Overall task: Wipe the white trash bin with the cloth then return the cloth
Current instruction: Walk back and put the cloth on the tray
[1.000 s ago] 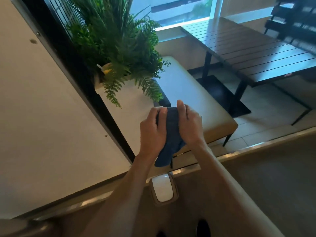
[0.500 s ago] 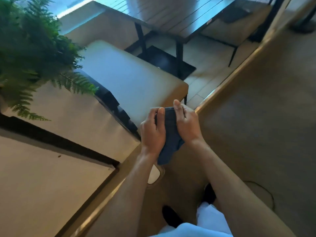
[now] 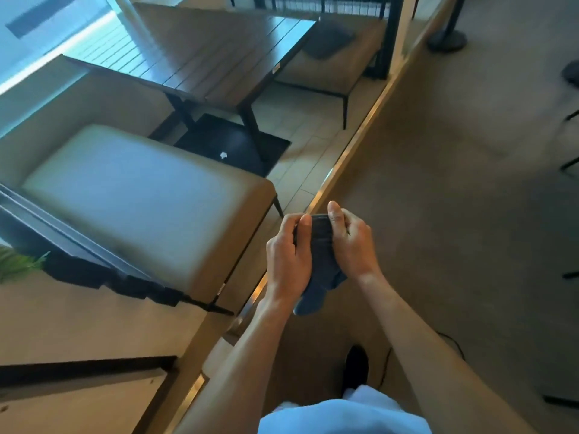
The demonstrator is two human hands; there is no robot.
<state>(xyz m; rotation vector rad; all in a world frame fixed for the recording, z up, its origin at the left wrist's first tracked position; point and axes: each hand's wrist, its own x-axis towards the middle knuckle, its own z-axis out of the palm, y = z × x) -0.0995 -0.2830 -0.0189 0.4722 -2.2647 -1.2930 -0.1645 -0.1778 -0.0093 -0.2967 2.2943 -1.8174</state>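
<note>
Head view: left hand and right hand are held together in front of the body, both with fingers and thumbs curled round a folded dark blue cloth, its loose end hanging below the wrists over the brown carpet. White trash bin not in view. To the left, past a metal floor strip, a cushioned bench and a dark slatted table; a black shoe shows at bottom.
</note>
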